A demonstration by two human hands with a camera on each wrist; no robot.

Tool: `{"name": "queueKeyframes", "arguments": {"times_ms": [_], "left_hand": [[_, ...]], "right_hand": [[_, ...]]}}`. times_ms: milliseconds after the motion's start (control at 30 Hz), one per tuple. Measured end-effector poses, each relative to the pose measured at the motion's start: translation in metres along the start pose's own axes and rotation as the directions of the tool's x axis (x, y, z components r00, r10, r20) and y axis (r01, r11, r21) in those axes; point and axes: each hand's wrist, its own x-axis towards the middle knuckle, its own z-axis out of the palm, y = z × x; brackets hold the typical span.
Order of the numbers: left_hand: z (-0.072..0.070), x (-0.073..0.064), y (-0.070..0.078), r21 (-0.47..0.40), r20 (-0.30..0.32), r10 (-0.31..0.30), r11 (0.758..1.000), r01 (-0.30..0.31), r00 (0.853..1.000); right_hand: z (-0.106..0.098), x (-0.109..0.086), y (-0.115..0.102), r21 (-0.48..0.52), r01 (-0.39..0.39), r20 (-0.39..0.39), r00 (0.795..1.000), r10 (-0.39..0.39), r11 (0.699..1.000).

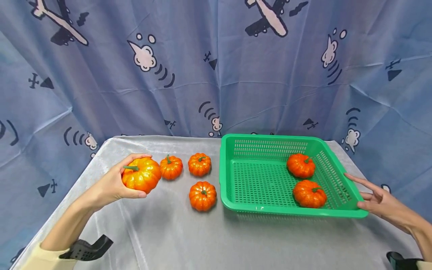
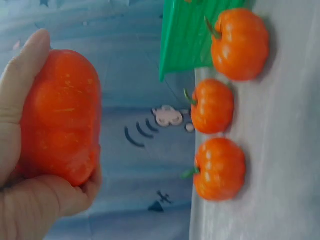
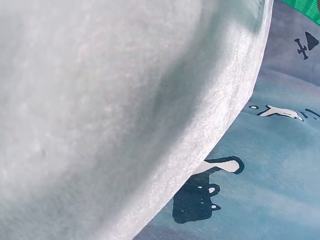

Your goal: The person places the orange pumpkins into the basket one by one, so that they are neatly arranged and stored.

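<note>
My left hand (image 1: pixel 116 183) holds an orange pumpkin (image 1: pixel 143 175) with a green stem above the table, thumb on its near side and fingers round the far side. The left wrist view shows the same pumpkin (image 2: pixel 62 117) large in the grasp. Three smaller pumpkins stand nearby: one at the back left (image 1: pixel 171 167), one beside it (image 1: pixel 199 164) and one nearer the front (image 1: pixel 203 196). At the right side of a green plastic basket (image 1: pixel 270 212), my right hand (image 1: pixel 381 198) touches the rim with spread, extended fingers. Inside the basket lie two pumpkins, one behind (image 1: pixel 300 165), one in front (image 1: pixel 309 194).
A pale grey cloth (image 1: pixel 175 240) covers the table. Behind it hangs a blue curtain (image 1: pixel 189 67) printed with planes and clouds. In the right wrist view, the table's edge (image 3: pixel 220 135) and a green corner of the basket (image 3: pixel 306 9) show.
</note>
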Motion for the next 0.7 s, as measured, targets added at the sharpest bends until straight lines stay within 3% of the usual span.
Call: {"name": "queueKeyframes", "arguments": {"times_ms": [100, 333, 700], "left_hand": [[0.006, -0.004, 0.005, -0.031, 0.033, -0.002, 1.000, 0.003, 0.999], [0.020, -0.011, 0.020, -0.089, 0.104, -0.016, 0.996, 0.025, 0.994], [0.043, -0.013, 0.036, -0.174, 0.238, 0.070, 0.984, -0.028, 0.969]], "right_hand": [[0.000, 0.000, 0.000, 0.035, -0.019, 0.010, 1.000, 0.018, 0.999], [0.002, 0.000, -0.002, 0.000, -0.024, -0.003, 1.000, 0.024, 1.000], [0.001, 0.000, -0.003, 0.083, -0.014, 0.032, 0.999, 0.011, 0.996]]}}
